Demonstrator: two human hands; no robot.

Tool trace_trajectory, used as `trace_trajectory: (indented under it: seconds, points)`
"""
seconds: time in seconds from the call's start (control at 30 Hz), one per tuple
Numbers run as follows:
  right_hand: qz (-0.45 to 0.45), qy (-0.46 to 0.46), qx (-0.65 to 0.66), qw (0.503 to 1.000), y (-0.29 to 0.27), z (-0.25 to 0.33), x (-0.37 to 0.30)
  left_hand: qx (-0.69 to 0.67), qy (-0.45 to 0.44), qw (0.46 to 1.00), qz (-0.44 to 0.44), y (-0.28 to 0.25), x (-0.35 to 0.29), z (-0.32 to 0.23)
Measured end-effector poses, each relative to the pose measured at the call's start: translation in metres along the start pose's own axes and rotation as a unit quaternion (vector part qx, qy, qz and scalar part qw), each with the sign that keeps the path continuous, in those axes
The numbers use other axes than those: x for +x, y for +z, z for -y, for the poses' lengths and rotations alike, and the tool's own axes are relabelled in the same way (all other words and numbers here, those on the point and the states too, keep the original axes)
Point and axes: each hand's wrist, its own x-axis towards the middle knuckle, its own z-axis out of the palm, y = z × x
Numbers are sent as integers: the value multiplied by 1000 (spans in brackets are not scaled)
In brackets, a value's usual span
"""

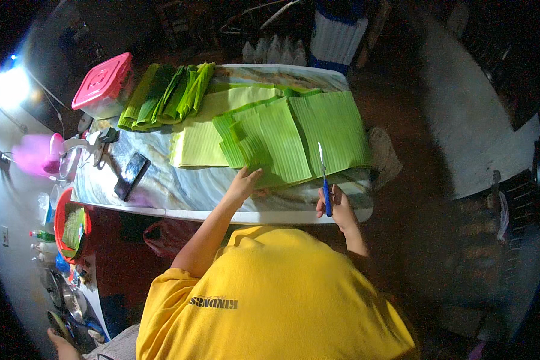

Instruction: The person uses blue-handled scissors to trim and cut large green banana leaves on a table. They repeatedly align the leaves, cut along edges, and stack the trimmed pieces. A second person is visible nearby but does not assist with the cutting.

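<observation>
Cut pieces of green banana leaf (282,138) lie overlapping on the table, their ribs running in different directions. My left hand (242,186) is at the near edge of the leaf pieces, its thumb and fingers closed on that edge; the fingertips are partly hidden. In my right hand (342,210) is a pair of scissors (326,195) with blue handles. Their blades point away from me, over the near part of the right-hand leaf piece (333,129), and look nearly together. A paler leaf sheet (201,141) spreads out underneath, to the left.
Rolled leaves (165,96) and a pink-lidded plastic box (102,84) stand at the table's far left. A phone (132,176) lies on the marbled tabletop (168,183). An orange basin (61,225) holds more leaf pieces. Another person's hand (63,345) shows at lower left.
</observation>
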Motion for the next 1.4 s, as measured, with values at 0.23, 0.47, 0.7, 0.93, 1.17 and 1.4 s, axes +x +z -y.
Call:
trace_trajectory:
  seconds: [0.23,0.47,0.7,0.93,1.17,1.4]
  points:
    - [-36,-65,-60,995,-3,0,9,-129,176,976,17,-2,16,-131]
    - [-12,-99,4,995,-23,-18,26,89,387,917,43,48,34,-250]
    - [36,-81,38,995,-26,-20,23,28,481,875,57,32,42,-199]
    - [39,-96,36,994,-20,-16,18,-238,136,958,-89,-73,13,-59]
    - [54,-98,25,993,-16,-9,13,201,127,936,-259,-165,-71,2]
    - [34,-89,-25,995,-14,-5,17,542,306,718,-311,-64,-59,-53]
